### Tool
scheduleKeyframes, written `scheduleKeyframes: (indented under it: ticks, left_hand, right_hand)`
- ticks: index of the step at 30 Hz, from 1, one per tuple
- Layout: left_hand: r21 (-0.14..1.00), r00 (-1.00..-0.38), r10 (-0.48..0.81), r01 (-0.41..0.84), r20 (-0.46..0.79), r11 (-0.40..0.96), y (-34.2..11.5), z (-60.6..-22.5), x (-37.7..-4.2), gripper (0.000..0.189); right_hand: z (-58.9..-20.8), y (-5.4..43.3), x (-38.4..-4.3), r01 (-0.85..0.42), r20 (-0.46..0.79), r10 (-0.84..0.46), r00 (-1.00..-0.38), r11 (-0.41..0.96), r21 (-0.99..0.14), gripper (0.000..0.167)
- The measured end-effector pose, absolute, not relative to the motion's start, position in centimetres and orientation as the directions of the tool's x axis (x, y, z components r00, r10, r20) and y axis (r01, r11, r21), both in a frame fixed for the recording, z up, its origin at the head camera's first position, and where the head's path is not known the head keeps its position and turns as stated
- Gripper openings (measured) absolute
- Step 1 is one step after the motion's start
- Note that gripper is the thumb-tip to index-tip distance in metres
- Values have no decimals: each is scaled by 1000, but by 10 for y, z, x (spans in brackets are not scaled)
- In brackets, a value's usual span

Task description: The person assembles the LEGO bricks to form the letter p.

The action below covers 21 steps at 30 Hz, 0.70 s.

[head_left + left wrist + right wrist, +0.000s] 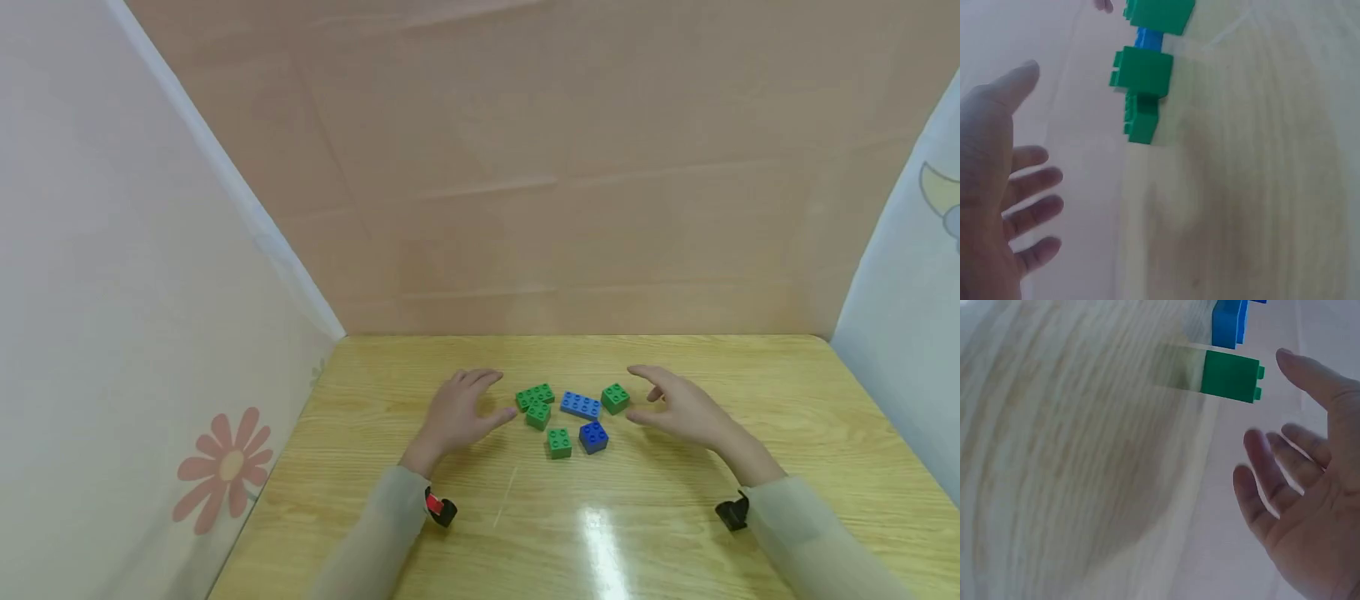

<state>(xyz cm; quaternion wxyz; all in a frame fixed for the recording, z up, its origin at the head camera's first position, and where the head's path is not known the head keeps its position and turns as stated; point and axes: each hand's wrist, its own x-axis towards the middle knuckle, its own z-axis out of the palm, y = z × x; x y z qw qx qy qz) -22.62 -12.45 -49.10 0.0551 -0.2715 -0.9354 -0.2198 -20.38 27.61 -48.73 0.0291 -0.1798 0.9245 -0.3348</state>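
Several toy building bricks lie loosely grouped on the table. On the left are a long green brick and a square green brick close in front of it. Another square green brick is nearest the front, beside a dark blue square brick. A long blue brick lies in the middle, with a square green brick to its right. My left hand hovers left of the group, fingers relaxed, holding nothing. My right hand is just right of the rightmost green brick, thumb and fingers apart, touching nothing.
The wooden table reaches back to a beige cloth wall. A white cloth with a red flower hangs along the left side, and another pale cloth on the right. Black straps sit at both wrists.
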Motion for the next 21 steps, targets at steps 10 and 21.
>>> scheduleKeyframes:
  ticks: [10, 21]
  left_hand:
    - [603, -795, 583, 550, 167, 577, -111, -513, -233, 68]
    - [677, -790, 588, 528, 170, 513, -96, -530, -244, 63]
  right_hand:
    - [-508, 283, -219, -238, -17, -428, -904, 536, -810, 77]
    - [-520, 280, -231, -160, -77, -458, -886, 458, -874, 72]
